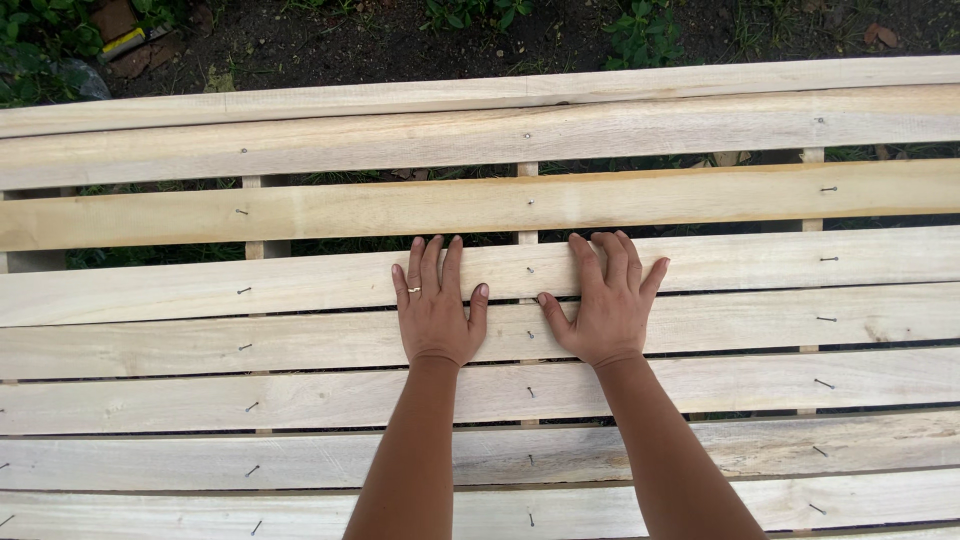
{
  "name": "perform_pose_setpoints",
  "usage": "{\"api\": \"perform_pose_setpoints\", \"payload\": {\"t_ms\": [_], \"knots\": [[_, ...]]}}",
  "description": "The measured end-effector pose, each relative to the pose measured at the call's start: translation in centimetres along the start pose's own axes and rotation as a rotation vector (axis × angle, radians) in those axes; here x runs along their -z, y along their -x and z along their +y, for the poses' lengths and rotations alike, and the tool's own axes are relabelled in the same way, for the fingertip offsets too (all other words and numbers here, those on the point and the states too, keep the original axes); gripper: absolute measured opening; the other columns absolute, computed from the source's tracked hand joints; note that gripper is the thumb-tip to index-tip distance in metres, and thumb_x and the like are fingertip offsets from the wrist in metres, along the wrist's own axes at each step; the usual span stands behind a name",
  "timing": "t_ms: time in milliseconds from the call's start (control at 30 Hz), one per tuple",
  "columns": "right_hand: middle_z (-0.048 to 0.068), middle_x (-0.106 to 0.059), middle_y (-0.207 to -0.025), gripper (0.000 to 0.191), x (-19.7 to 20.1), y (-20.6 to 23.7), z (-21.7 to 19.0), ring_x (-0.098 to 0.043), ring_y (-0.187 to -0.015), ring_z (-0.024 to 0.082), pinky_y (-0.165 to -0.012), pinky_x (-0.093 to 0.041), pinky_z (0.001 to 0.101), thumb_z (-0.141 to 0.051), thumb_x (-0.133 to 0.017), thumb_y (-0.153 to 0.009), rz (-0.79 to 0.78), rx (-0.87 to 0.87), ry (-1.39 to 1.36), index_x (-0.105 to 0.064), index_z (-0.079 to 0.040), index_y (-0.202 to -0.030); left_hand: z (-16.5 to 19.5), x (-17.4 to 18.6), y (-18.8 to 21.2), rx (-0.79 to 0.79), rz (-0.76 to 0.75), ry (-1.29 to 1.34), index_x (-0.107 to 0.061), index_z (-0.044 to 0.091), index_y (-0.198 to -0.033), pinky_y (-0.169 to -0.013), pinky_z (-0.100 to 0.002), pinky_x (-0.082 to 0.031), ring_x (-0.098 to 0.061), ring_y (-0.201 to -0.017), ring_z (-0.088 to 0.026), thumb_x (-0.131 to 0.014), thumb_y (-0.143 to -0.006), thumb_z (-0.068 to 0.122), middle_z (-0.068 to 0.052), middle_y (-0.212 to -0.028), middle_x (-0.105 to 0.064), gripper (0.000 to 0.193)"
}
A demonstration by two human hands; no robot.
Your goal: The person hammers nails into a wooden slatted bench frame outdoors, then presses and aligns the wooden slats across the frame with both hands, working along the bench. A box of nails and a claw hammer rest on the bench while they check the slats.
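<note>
Left hand, right hand, flat on plank

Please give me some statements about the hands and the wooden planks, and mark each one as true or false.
1. Both hands lie flat on the planks. True: left hand, right hand, pale planks.
2. The right hand holds a hammer. False: it is empty.
3. The left hand wears a ring. True.
4. The planks have no nails. False: small nails stick up in rows.
5. Soil and green plants lie beyond the planks. True.
</note>
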State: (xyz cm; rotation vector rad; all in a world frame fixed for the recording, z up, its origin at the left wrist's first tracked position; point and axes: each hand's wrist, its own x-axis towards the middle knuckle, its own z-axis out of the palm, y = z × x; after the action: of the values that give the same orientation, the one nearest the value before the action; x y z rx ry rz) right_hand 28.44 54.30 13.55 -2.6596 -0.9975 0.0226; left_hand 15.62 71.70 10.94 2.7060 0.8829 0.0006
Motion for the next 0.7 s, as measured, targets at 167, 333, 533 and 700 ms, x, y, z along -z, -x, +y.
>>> {"api": "perform_pose_setpoints", "payload": {"t_ms": [167,333,533,700], "knots": [[0.009,-0.046,-0.152,0.052,-0.48,-0.2,0.33,-0.032,-0.152,0.031,-0.12,-0.007,0.0726,-0.033,-0.048,-0.101,0.061,-0.109,-0.007,-0.052,-0.013,-0.148,0.17,0.28,-0.13,0.026,-0.049,0.013,-0.035,0.017,-0.156,-0.124,-0.055,-0.006,-0.016,-0.154,-0.028,-0.04,-0.1,0.047,-0.011,-0.158,-0.034,0.064],[0.01,-0.046,-0.147,0.048,-0.78,-0.44,0.33,-0.034,-0.148,0.03,-0.119,-0.009,0.0718,-0.026,-0.046,-0.097,-0.008,-0.169,0.032,-0.053,-0.013,-0.142,0.46,0.68,-0.3,0.055,-0.073,0.035,-0.038,0.017,-0.154,-0.125,-0.053,-0.008,-0.019,-0.153,-0.028,-0.041,-0.1,0.044,-0.01,-0.155,-0.036,0.06],[0.01,-0.047,-0.146,0.047,-0.44,-0.53,0.12,-0.035,-0.147,0.029,-0.119,-0.011,0.0707,-0.026,-0.047,-0.096,-0.007,-0.177,0.036,-0.053,-0.013,-0.141,0.69,0.95,-0.21,0.053,-0.059,0.041,-0.04,0.015,-0.152,-0.125,-0.053,-0.01,-0.021,-0.152,-0.029,-0.042,-0.099,0.043,-0.011,-0.154,-0.038,0.059],[0.01,-0.046,-0.145,0.047,-0.56,-0.51,0.19,-0.035,-0.146,0.029,-0.118,-0.011,0.0707,-0.025,-0.049,-0.095,-0.02,-0.181,0.051,-0.053,-0.013,-0.14,0.8,0.97,-0.18,0.06,-0.062,0.031,-0.04,0.015,-0.151,-0.125,-0.053,-0.01,-0.022,-0.151,-0.029,-0.042,-0.099,0.043,-0.011,-0.152,-0.039,0.059]]}}
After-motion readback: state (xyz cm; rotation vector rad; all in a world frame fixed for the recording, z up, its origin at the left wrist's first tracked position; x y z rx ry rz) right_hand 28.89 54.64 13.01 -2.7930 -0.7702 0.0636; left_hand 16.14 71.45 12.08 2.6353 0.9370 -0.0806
